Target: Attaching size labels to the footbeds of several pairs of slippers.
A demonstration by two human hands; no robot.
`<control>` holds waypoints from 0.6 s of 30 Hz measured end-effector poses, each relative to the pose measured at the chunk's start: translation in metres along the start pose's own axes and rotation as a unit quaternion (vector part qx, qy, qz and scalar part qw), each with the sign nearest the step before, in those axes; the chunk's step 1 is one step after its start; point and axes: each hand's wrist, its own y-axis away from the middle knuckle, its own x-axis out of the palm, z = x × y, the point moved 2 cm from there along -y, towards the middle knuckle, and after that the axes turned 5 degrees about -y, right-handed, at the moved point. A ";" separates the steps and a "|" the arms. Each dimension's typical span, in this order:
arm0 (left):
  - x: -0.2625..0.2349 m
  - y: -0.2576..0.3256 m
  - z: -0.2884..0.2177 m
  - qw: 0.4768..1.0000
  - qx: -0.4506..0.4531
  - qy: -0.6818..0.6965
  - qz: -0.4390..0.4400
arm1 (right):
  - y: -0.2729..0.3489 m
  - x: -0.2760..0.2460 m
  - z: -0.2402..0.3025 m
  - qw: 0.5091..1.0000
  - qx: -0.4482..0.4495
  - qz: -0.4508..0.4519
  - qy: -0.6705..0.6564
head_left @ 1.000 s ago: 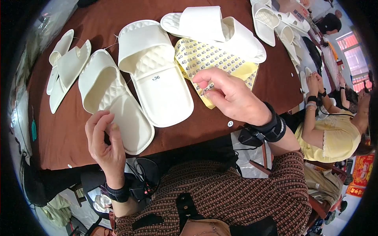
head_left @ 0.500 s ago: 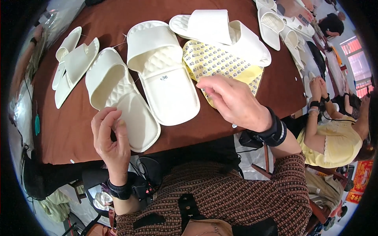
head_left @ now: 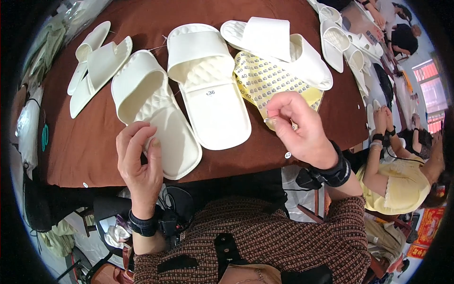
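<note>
Two white slippers lie side by side in front of me: the left slipper (head_left: pixel 177 142) has a bare heel, and the right slipper (head_left: pixel 215 113) carries a small dark printed mark. My left hand (head_left: pixel 141 161) hovers by the left slipper's heel edge, fingers bent and thumb slightly apart, with nothing visible in it. Over the near edge of a yellow sticker sheet (head_left: pixel 265 78), my right hand (head_left: pixel 302 130) is closed in a pinch. A tiny shiny bit shows at its fingertips, too small to name. More white slippers (head_left: pixel 269 38) rest partly on the sheet.
Another pair of white slippers (head_left: pixel 97 68) lies at the left of the brown-covered table (head_left: pixel 142 31). Further slippers (head_left: pixel 333 45) line its far right. A small round white sticker (head_left: pixel 288 155) is on the near edge. At right sits a person in a yellow top (head_left: pixel 395 182).
My right hand has turned, and its thumb and finger have come together at the sheet's near edge. The left hand's fingers have drawn nearer its thumb. The whole view has shifted slightly.
</note>
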 end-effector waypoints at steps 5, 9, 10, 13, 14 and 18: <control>0.000 0.001 0.000 1.000 -0.004 0.004 -0.001 | -0.024 -0.002 0.027 0.991 -0.021 0.031 -0.125; 0.000 0.002 0.001 1.000 -0.007 0.012 -0.006 | -0.053 0.010 0.047 0.982 -0.035 0.124 -0.136; 0.000 0.001 0.002 1.000 0.015 0.002 -0.018 | -0.061 0.022 0.046 0.985 -0.057 0.109 -0.124; -0.001 0.002 0.003 0.999 -0.018 0.020 -0.035 | -0.086 0.052 0.043 0.982 -0.092 0.159 -0.051; -0.001 0.002 0.003 0.999 -0.013 0.014 -0.041 | -0.089 0.060 0.041 0.977 -0.056 0.200 -0.051; -0.002 0.002 0.004 0.999 0.008 0.002 -0.048 | -0.103 0.095 0.030 0.969 -0.019 0.245 0.038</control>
